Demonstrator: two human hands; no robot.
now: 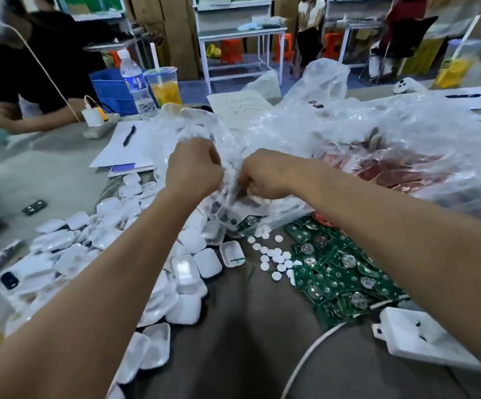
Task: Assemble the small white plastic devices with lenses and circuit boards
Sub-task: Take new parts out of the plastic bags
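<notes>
My left hand [194, 167] and my right hand [265, 175] both grip a clear plastic bag [201, 131] held above the table, fingers curled into its crumpled film. Dark small parts show through the bag's lower end [227, 217]. Below lies a heap of white plastic shells [181, 272] spreading to the left. Green circuit boards [340, 269] with round metal domes are piled to the right. Small white round discs [273, 257] are scattered between the two piles.
A large crumpled plastic sheet [392, 131] covers reddish parts at the right. A white box [417, 338] sits near right. Papers with a pen [128, 136], a water bottle [137, 82], a drink cup [164, 86] and a seated person [31, 70] are at the left back.
</notes>
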